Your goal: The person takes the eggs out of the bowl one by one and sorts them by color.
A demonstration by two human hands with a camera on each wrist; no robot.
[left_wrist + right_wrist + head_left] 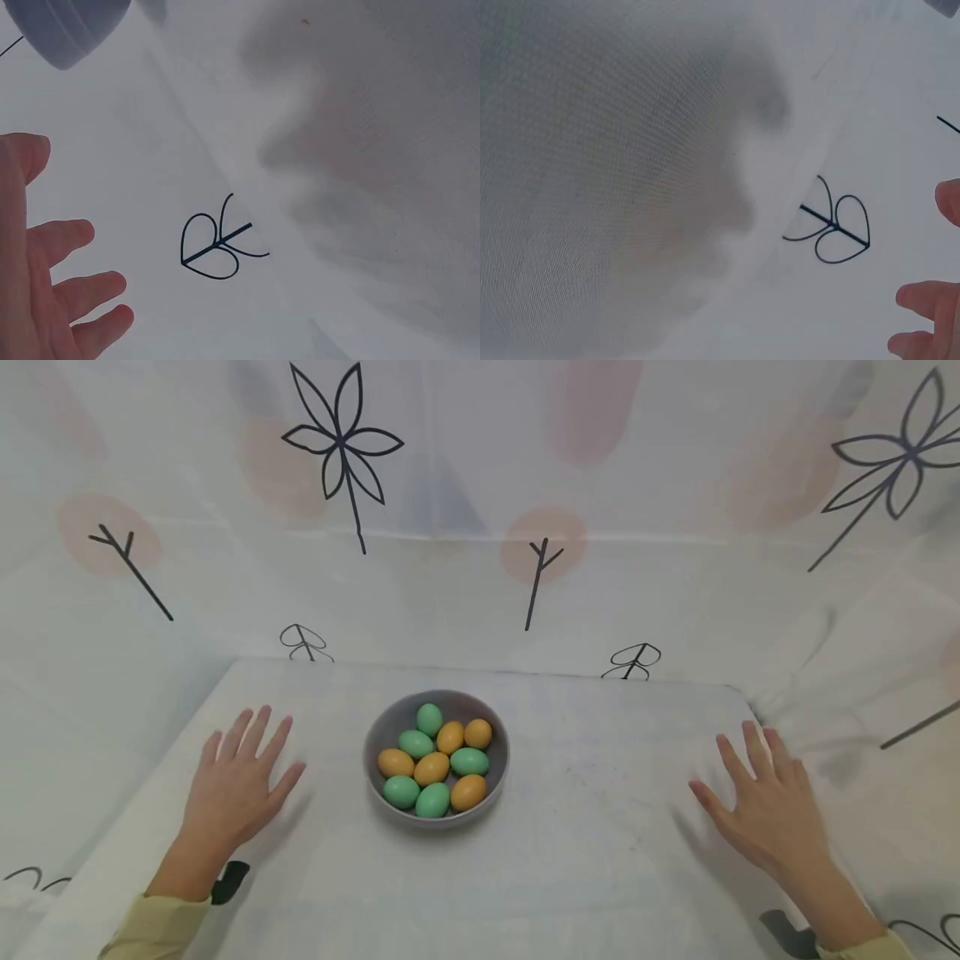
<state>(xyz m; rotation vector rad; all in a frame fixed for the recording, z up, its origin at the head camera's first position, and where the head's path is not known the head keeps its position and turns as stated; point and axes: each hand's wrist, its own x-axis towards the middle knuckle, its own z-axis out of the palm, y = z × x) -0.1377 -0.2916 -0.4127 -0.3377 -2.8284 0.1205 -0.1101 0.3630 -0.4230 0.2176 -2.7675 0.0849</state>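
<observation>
A round grey bowl (437, 823) stands on the white table, left of the middle in the head view. Inside it lie several green eggs (469, 762) and several orange eggs (396, 763). To the bowl's left, my left hand (234, 793) is held palm down over the table, fingers straight and spread, holding nothing. My right hand (772, 810) is far to the bowl's right, over the table's right side, with its fingers spread too and nothing in them. The left wrist view catches part of the bowl (71, 30) at its upper left corner.
White cloth (450, 602) with flower and twig drawings hangs behind the table and at both sides. The white tabletop (585, 827) stretches between the two hands. Dark straps (229, 882) show at the wrists.
</observation>
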